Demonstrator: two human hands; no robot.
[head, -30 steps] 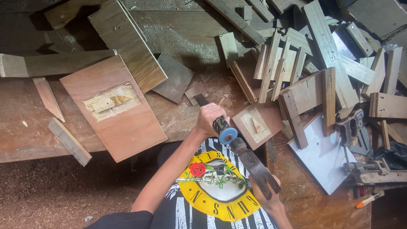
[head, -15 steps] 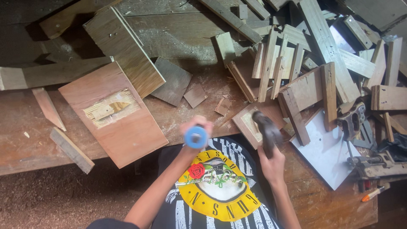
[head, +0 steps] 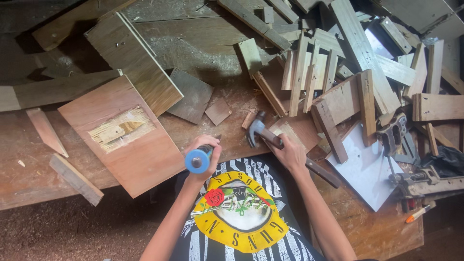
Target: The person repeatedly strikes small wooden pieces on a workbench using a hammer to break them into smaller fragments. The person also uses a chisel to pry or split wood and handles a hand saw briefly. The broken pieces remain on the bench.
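A: A rough wooden desk, dusty with sawdust, heaped with offcuts; the scrap pile fills the span from twelve to three o'clock.

B: And the hands?

A: The left hand sits near the desk's front edge, fingers clamped round a blue-handled chisel, its handle end pointing up at the camera. The blade is hidden below the hand.

B: The right?

A: The right hand, just at three o'clock of the left, has its fingers closed on the wooden shaft of a claw hammer. The metal head points to ten o'clock, just above the desk and near a small square wood block.

B: How far along does the work look?

A: Hard to judge. The big reddish plywood panel at nine o'clock of the left hand shows a torn, splintered patch. I cannot tell whether anything is cut on the small block. At four o'clock, a white sheet and metal clamps lie untouched.
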